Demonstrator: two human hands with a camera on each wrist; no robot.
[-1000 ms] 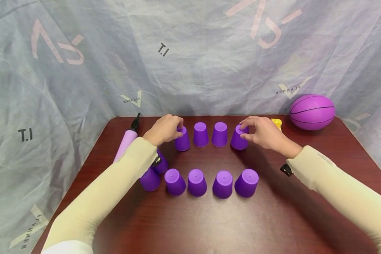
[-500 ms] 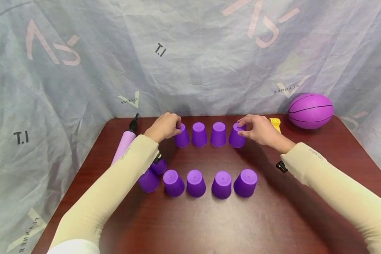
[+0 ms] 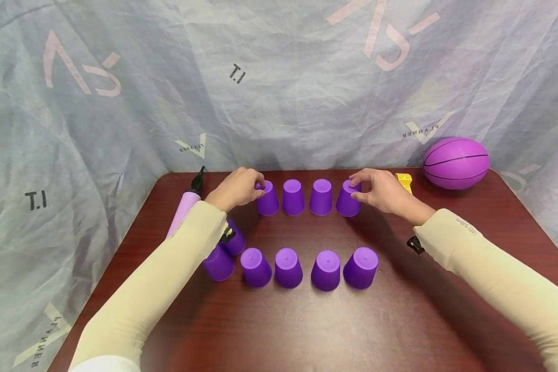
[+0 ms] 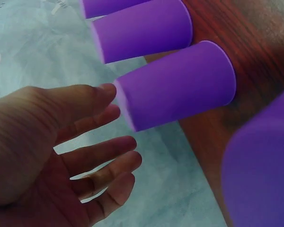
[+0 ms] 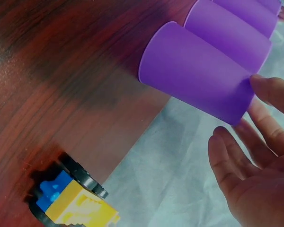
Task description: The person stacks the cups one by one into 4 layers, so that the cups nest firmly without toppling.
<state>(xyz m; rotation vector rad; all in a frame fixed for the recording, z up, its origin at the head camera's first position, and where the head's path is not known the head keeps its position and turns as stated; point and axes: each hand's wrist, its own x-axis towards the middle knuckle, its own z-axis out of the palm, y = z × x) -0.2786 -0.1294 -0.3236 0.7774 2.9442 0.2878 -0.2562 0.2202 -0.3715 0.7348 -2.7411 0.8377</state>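
Upside-down purple cups stand on the table in two rows. In the head view my left hand (image 3: 242, 188) is beside the back row's left end cup (image 3: 267, 198). Its fingers are loosely bent, thumb and index tips right at the cup's base edge, as the left wrist view confirms. At the other end of that row, my right hand (image 3: 382, 191) pinches the right end cup (image 3: 347, 200) near its upturned base. In the right wrist view the thumb lies on this cup (image 5: 199, 71), the index tip is hidden behind it, and the remaining fingers are loose.
The front row of cups (image 3: 288, 268) stands nearer me, and another cup (image 3: 219, 263) is partly covered by the left sleeve. A lilac hand pump (image 3: 184, 209) lies left. Back right are a purple ball (image 3: 455, 163) and a yellow-and-blue brick toy (image 5: 80, 203). Grey fabric hangs behind.
Both end cups of the back row have shifted slightly back, level with the middle two. My left hand has then drawn a little left off its cup. The right hand stays at its cup.
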